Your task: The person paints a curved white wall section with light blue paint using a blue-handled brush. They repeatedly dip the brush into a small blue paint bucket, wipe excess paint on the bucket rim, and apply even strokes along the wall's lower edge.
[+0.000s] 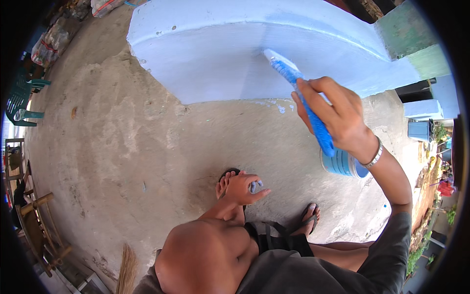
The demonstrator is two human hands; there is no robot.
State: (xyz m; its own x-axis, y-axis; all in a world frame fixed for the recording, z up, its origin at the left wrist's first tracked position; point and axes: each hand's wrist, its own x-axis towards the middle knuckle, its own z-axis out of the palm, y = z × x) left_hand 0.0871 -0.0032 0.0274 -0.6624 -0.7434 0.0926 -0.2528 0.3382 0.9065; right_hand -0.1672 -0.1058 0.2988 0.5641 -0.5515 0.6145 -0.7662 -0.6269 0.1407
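A paintbrush with a blue handle (316, 123) is gripped in my right hand (336, 112). Its pale, paint-coated bristles touch the side face of a low light-blue painted wall (213, 62), where a darker patch shows around the tip. Below my right wrist, a blue paint bucket (336, 162) lies or stands tilted in the view on the concrete floor, partly hidden by the hand and brush. My left hand (244, 189) hangs in front of my knee, above my sandalled foot, its fingers curled apart around nothing. Bluish paint marks its fingertips.
Blue paint spots dot the concrete floor (147, 154) along the wall's foot. At the left are a green plastic chair (20, 97), a bamboo frame (38, 220) and filled plastic bags (49, 44). A straw broom (127, 268) is at lower left. Plants and a blue planter (418, 131) stand right.
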